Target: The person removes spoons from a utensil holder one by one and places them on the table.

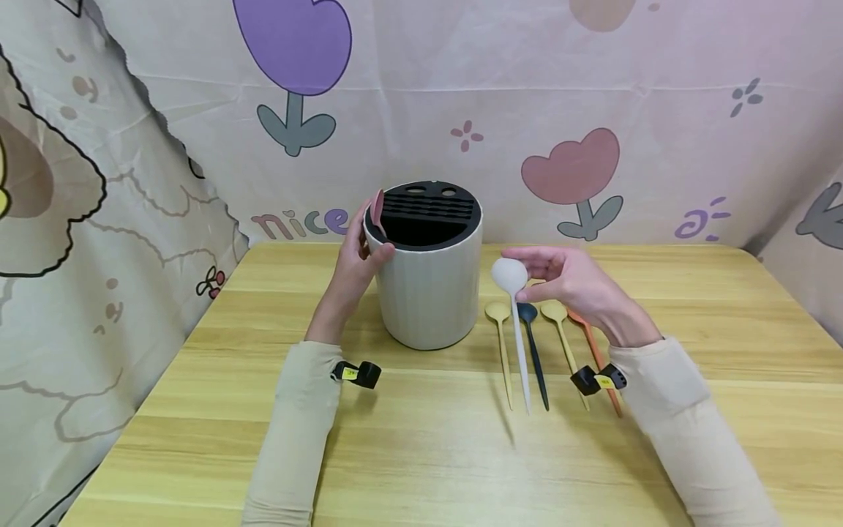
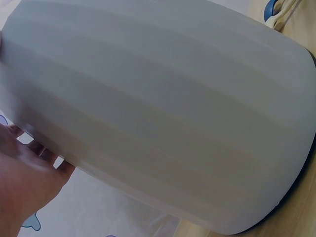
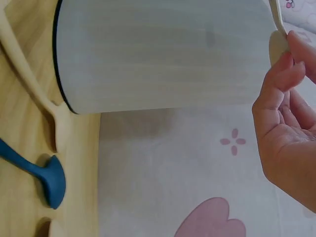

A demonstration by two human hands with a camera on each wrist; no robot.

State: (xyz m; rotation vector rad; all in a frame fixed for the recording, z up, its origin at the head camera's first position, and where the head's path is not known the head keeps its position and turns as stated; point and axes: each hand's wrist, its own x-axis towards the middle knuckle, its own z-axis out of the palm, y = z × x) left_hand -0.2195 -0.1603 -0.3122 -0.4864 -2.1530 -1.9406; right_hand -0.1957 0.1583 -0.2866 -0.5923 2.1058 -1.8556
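A white ribbed utensil holder [image 1: 431, 300] with a black slotted lid [image 1: 432, 192] stands on the table. My left hand [image 1: 356, 271] grips its left side near the rim, thumb in front. Beside that thumb a pink spoon [image 1: 377, 208] stands in the holder's left edge; its lower part is hidden. To the right of the holder, my right hand [image 1: 568, 282] pinches a white spoon [image 1: 510, 277] near its bowl, the handle hanging down. In the right wrist view the fingertips meet at this spoon's bowl [image 3: 277, 47].
Below the right hand lie a yellow spoon [image 1: 497, 312], a dark blue spoon [image 1: 536, 366], another yellow spoon [image 1: 555, 312] and an orange spoon [image 1: 594, 348], side by side on the wooden table [image 1: 421, 454]. A patterned cloth [image 1: 428, 44] hangs behind.
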